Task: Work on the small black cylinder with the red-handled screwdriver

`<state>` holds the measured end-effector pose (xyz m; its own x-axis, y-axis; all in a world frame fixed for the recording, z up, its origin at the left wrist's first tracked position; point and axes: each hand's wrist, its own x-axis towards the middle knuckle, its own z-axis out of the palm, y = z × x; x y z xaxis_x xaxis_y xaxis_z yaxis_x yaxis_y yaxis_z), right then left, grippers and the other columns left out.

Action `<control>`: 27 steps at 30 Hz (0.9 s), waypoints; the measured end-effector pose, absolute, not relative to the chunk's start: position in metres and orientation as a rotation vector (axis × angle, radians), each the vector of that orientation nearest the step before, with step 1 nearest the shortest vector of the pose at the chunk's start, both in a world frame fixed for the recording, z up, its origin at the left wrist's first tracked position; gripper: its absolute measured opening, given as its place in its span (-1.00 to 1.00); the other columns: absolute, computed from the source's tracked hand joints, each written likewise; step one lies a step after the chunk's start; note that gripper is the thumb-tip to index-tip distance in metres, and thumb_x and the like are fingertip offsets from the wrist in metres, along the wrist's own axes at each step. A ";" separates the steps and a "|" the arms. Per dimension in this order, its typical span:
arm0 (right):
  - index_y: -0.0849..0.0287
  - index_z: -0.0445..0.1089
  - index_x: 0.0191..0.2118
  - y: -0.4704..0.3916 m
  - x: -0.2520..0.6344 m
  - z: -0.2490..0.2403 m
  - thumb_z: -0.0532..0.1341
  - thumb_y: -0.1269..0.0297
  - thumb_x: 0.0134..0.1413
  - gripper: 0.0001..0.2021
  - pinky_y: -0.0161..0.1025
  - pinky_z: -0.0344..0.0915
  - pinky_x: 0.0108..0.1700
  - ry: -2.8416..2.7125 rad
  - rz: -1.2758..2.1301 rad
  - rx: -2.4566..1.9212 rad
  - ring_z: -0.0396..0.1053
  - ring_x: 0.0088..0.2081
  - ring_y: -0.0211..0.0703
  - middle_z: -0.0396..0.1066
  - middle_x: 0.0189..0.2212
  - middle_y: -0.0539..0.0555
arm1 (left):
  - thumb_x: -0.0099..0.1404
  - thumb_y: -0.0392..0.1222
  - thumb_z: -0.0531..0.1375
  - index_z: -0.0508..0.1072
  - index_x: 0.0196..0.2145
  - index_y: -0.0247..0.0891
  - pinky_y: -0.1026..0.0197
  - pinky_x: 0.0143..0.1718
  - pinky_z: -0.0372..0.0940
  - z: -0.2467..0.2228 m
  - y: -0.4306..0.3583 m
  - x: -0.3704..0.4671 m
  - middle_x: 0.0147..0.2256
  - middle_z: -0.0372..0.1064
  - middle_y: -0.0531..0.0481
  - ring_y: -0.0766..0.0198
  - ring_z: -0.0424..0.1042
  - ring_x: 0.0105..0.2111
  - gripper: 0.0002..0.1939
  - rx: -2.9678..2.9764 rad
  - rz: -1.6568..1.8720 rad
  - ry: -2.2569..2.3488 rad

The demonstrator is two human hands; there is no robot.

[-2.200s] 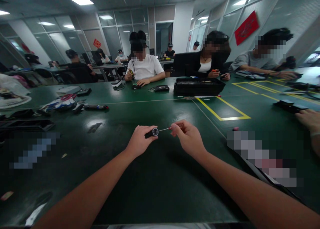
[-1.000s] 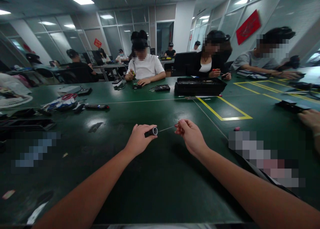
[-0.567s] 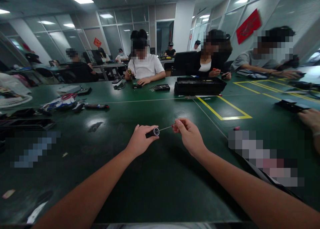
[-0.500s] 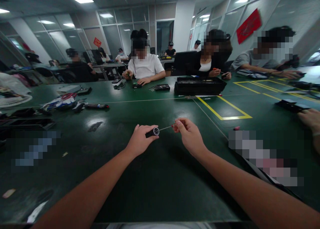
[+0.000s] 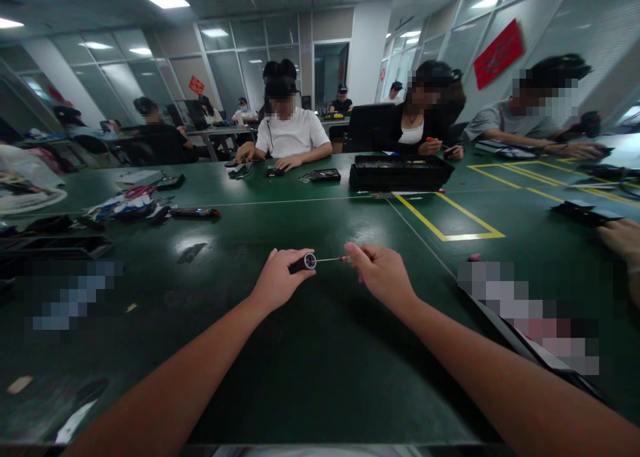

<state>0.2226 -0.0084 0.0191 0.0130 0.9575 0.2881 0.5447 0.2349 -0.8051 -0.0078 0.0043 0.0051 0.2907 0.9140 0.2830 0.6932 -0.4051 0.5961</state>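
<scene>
My left hand (image 5: 281,278) is closed around a short black cylinder (image 5: 303,262) with a pale ring at its open end, which faces right and toward me. In my right hand (image 5: 381,269) is a thin screwdriver (image 5: 344,259) with a reddish handle, gripped between thumb and fingers. Its metal shaft points left, and the tip reaches the cylinder's ringed opening; whether it goes inside is too small to tell. Both hands are above the green table (image 5: 310,377).
A long black tray (image 5: 401,172) stands across the table. Tools and cables (image 5: 133,204) lie at the left beside black trays (image 5: 55,247). Several people sit around the table; one person's hand (image 5: 620,237) rests at the right edge. Yellow tape (image 5: 470,235) marks the tabletop.
The screwdriver has gone from slanting up to the right to nearly level, as my right hand lowered and turned. My left hand has shifted very slightly left with the cylinder.
</scene>
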 end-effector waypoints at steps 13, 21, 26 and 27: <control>0.11 0.36 -0.58 -0.015 0.217 0.020 0.13 -0.16 0.24 -0.48 -0.24 0.02 -0.51 -1.907 0.311 -1.411 0.22 -0.64 -0.25 0.29 -0.71 -0.04 | 0.29 -0.16 0.30 0.48 0.08 -0.02 -0.26 0.28 -0.03 0.000 0.008 -0.011 0.01 0.49 -0.02 0.04 0.39 0.05 -0.61 2.216 0.846 1.470; 0.07 0.44 -0.07 -0.014 0.219 0.021 0.13 0.19 0.29 -0.80 -0.15 0.32 -0.26 -1.955 0.548 -1.182 0.49 -0.26 -0.07 0.55 -0.23 0.08 | 0.30 -0.17 0.30 0.48 0.07 -0.04 -0.24 0.24 0.05 -0.001 0.008 -0.012 0.02 0.49 -0.03 0.04 0.39 0.04 -0.62 2.225 0.866 1.465; 0.09 0.49 -0.17 -0.016 0.219 0.024 -0.03 0.02 0.39 -0.60 -0.19 0.22 -0.38 -1.934 0.526 -1.273 0.43 -0.45 -0.12 0.47 -0.49 0.02 | 0.30 -0.17 0.31 0.48 0.06 -0.03 -0.33 0.30 -0.12 -0.001 0.006 -0.009 0.01 0.49 -0.01 0.05 0.39 0.07 -0.63 2.225 0.839 1.448; 0.10 0.50 -0.18 -0.016 0.219 0.024 -0.06 0.03 0.40 -0.58 -0.19 0.21 -0.38 -1.917 0.505 -1.284 0.42 -0.46 -0.13 0.47 -0.49 0.02 | 0.30 -0.17 0.31 0.48 0.07 -0.02 -0.33 0.31 -0.14 -0.001 0.006 -0.009 0.01 0.49 0.00 0.06 0.38 0.07 -0.62 2.226 0.839 1.439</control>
<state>0.2188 -0.0162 0.0241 -0.2058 0.9051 0.3720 0.6046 0.4165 -0.6789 -0.0086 0.0056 -0.0013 0.3051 0.9087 0.2850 0.6955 -0.4170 0.5851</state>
